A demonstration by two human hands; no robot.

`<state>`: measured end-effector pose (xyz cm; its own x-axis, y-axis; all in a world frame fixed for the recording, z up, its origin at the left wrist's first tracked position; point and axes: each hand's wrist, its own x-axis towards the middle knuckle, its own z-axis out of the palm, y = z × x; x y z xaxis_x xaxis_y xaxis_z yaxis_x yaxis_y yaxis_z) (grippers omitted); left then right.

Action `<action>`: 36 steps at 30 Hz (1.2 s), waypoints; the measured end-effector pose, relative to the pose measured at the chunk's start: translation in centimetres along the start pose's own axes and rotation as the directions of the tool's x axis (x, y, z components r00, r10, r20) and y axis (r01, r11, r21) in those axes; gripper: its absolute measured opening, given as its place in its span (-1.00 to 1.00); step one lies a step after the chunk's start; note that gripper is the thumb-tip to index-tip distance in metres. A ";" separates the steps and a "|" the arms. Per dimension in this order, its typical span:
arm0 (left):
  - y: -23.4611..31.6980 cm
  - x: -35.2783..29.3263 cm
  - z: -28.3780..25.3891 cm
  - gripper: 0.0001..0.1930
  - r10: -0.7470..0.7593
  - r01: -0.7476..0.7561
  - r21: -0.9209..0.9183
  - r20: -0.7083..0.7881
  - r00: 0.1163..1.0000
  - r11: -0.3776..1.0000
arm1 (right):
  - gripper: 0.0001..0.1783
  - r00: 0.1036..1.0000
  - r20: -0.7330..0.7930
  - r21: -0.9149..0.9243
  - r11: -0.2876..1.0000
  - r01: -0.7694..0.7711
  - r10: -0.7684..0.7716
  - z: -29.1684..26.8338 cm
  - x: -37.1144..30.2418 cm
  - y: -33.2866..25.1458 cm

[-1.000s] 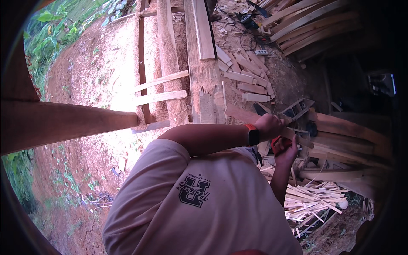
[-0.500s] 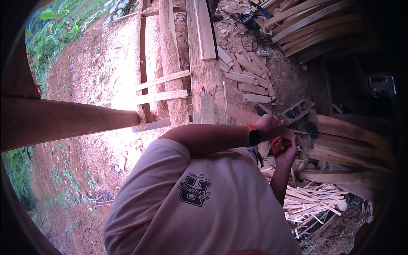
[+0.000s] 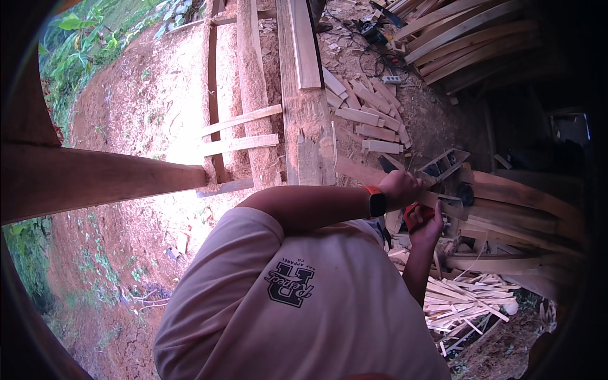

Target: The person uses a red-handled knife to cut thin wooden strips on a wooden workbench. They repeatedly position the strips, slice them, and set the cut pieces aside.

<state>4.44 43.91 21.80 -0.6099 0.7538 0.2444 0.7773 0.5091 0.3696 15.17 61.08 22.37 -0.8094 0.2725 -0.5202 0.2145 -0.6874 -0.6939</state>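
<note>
My left arm, with a dark watch on an orange band, reaches across my body to the right. My left hand [image 3: 403, 188] is closed over a pale wooden board [image 3: 361, 170] that slants from upper left to lower right. Just below it, my right hand [image 3: 427, 225] wraps round a red handle [image 3: 413, 216]; one finger points up along the board's edge. What tool the handle belongs to is hidden by the hands and the board. Beyond my left hand lies a small open wooden frame [image 3: 446, 166] with dark parts.
Cut wood blocks [image 3: 380, 120] are heaped ahead. A long beam [image 3: 307, 145] covered in sawdust runs away from me, with two short slats [image 3: 244, 144] to its left. Stacked planks [image 3: 513, 196] and thin offcuts [image 3: 468, 301] lie at right. A power tool [image 3: 370, 30] with cords rests far off.
</note>
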 end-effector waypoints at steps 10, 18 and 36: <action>-5.2 -5.4 3.6 -0.81 -0.171 0.169 -0.041 -0.030 0.985 0.985 | -0.56 0.997 -0.062 -0.112 0.993 -0.047 0.040 3.5 2.0 4.1; -11.3 -11.6 1.5 -0.83 -0.306 0.305 0.031 0.106 0.946 0.952 | -0.83 0.995 -0.049 -0.300 0.949 -0.097 0.087 8.1 5.0 9.6; -13.9 -11.8 3.2 -0.37 -0.215 0.214 -0.023 -0.072 0.974 0.976 | -0.82 0.988 -0.028 -0.242 0.958 -0.154 0.152 6.9 11.4 17.8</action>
<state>1.29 29.29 10.87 -0.7725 0.5946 0.2227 0.6248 0.6491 0.4339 5.99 47.34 7.52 -0.7519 0.1840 -0.6331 0.4624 -0.5374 -0.7052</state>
